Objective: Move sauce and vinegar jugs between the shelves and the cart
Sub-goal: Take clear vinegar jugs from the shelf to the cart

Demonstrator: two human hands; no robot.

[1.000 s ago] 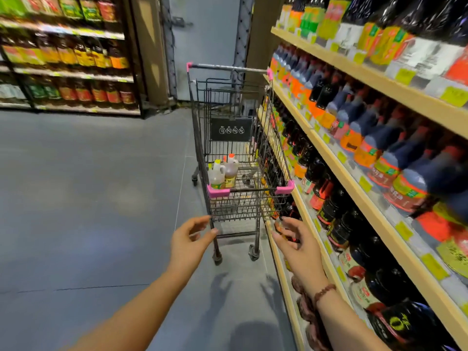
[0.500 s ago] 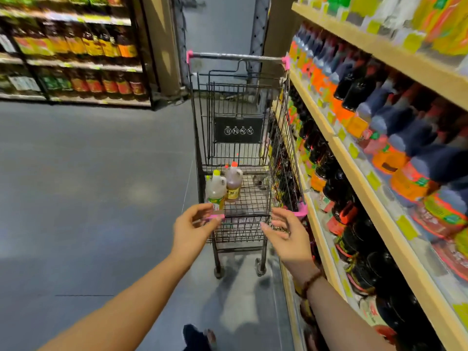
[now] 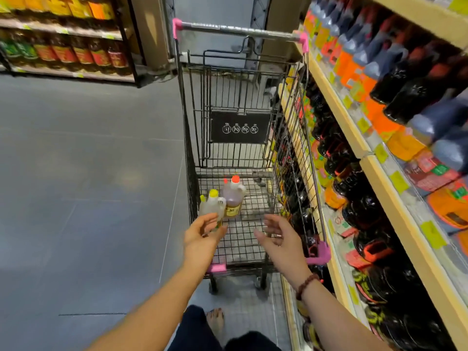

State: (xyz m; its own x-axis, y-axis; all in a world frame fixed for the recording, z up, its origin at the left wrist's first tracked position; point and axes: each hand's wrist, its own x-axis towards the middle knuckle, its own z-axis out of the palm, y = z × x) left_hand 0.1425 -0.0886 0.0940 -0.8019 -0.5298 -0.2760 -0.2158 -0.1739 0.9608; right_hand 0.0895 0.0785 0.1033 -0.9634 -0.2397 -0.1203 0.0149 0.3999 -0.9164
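Person has closed on the cart (image 3: 238, 30) over the last second; it was a step ahead then, with both hands short of its near end; now it fills the middle of the head view and both hands are past the near rim, over the basket floor.

Left hand (image 3: 200, 239): fingers (image 3: 206, 220) released, spread and loosely curved, holding nothing; they sit right at the base of the pale jug (image 3: 211, 206) with the yellow cap; cannot tell if touching, edges are blurred.

Right hand (image 3: 281, 239): fingers released too, palm turned inward, nothing held; over bare wire mesh, near the cart's right wall.

Task things: two jugs upright in the basket, at its left side; the pale one nearer, the amber jug (image 3: 233, 201) with the red cap just behind and touching or almost touching it; same spot in the basket as a second ago, neither lifted.

Shelves (image 3: 374, 173) run along the cart's right side, rows of dark sauce jugs (image 3: 342, 160) packed in; more stocked shelving (image 3: 71, 72) across the aisle floor (image 3: 88, 173).

Judgement: approach is done, pick not started; looks like a reach for a jug in the cart, pale one likeliest for the left hand, then across to the shelves; next step needs the fingers to close round a body or handle.
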